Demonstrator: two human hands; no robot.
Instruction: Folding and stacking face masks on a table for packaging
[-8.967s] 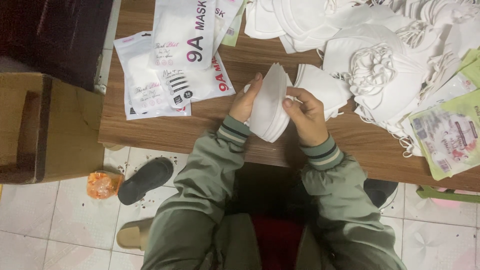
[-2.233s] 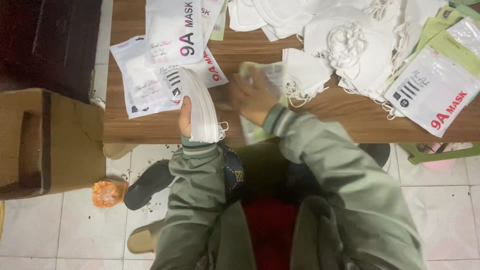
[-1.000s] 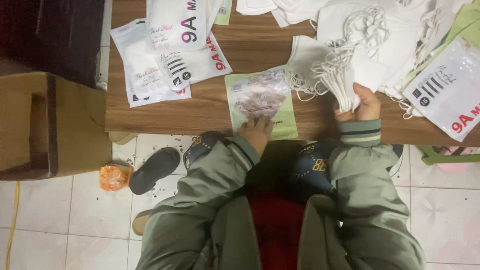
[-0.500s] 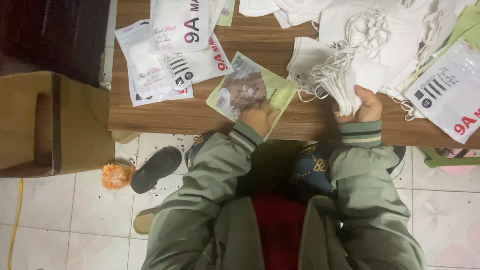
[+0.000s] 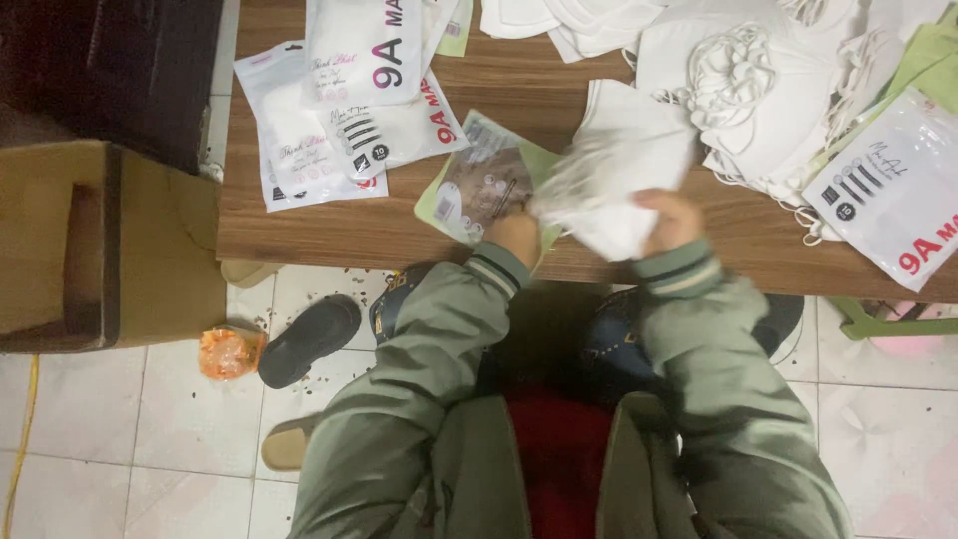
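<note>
Since half a second ago, my right hand (image 5: 671, 220) has swung its mask stack (image 5: 624, 175) over to the green pouch (image 5: 482, 183), where my left hand (image 5: 514, 235) pinches the mouth. Stack gripped, not yet inside; filled packs (image 5: 344, 110) left of the pouch, loose masks (image 5: 758, 90) right on the counter (image 5: 399, 225).

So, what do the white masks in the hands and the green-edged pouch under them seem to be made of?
The stack of masks, held by the right hand, looks like soft non-woven fabric: matte white, folded, with limp edges, though blur hides detail. The pouch, by the left hand, seems to be thin plastic film: flat, slightly glossy, with a see-through window. The table looks like wood or wood-grain laminate.
</note>
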